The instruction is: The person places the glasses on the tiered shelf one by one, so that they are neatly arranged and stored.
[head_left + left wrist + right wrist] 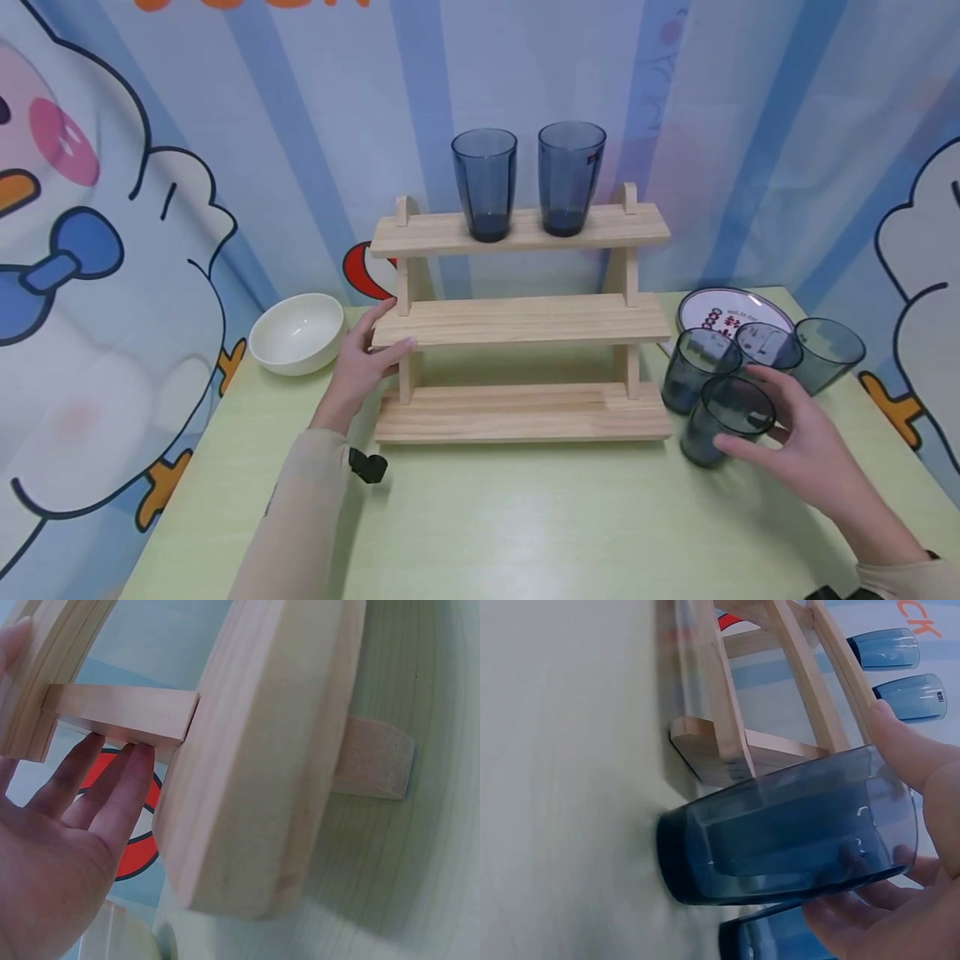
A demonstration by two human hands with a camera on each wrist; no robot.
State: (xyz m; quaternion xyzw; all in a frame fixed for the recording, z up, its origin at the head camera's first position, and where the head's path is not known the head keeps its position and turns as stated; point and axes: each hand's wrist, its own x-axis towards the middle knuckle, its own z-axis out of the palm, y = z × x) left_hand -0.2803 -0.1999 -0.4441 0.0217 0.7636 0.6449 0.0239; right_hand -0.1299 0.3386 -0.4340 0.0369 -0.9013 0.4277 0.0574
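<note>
My right hand (806,442) grips a blue-grey drinking glass (712,429) near its rim, thumb on one side and fingers on the other. In the right wrist view this glass (780,832) has its base close to the table; whether it touches cannot be told. Beside it stand several like glasses (693,367). At the left end of a three-tier wooden shelf (517,321), my left hand (360,362) holds the middle board, its thumb at the front. Its fingertips (142,757) touch a side support in the left wrist view. Two blue glasses (487,187) stand upright on the top board.
A white bowl (296,337) sits on the table left of the shelf. A white plate with a dark rim and red print (731,310) lies behind the glasses at the right. A printed curtain (315,167) hangs behind the pale green table (480,525).
</note>
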